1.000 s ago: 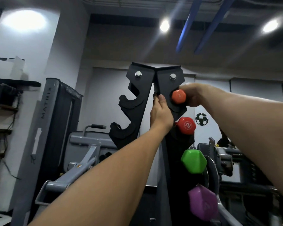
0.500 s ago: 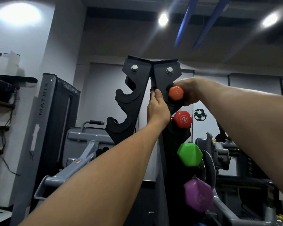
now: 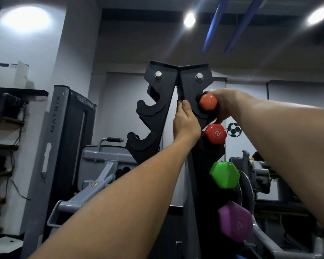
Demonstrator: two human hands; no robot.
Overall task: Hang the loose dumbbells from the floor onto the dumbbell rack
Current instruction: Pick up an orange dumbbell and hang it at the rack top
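A black dumbbell rack [image 3: 163, 94] with hooked cradles rises in front of me. My right hand [image 3: 224, 105] grips a small orange dumbbell [image 3: 208, 102] at the rack's top right cradle. My left hand [image 3: 185, 122] holds the rack's central edge just left of it, thumb up. Below on the right side hang a red dumbbell [image 3: 214, 134], a green dumbbell [image 3: 224, 174] and a purple dumbbell [image 3: 235, 221]. The two left cradles in view hold nothing.
A grey Matrix gym machine [image 3: 64, 139] stands to the left, with a grey lever arm [image 3: 94, 186] reaching toward me. More grey equipment [image 3: 258, 172] sits behind the rack on the right. Dark shelves [image 3: 6, 120] line the left wall.
The orange dumbbell and my right hand stay at the top right cradle. My left hand keeps its hold on the rack. Only the view shifted slightly.
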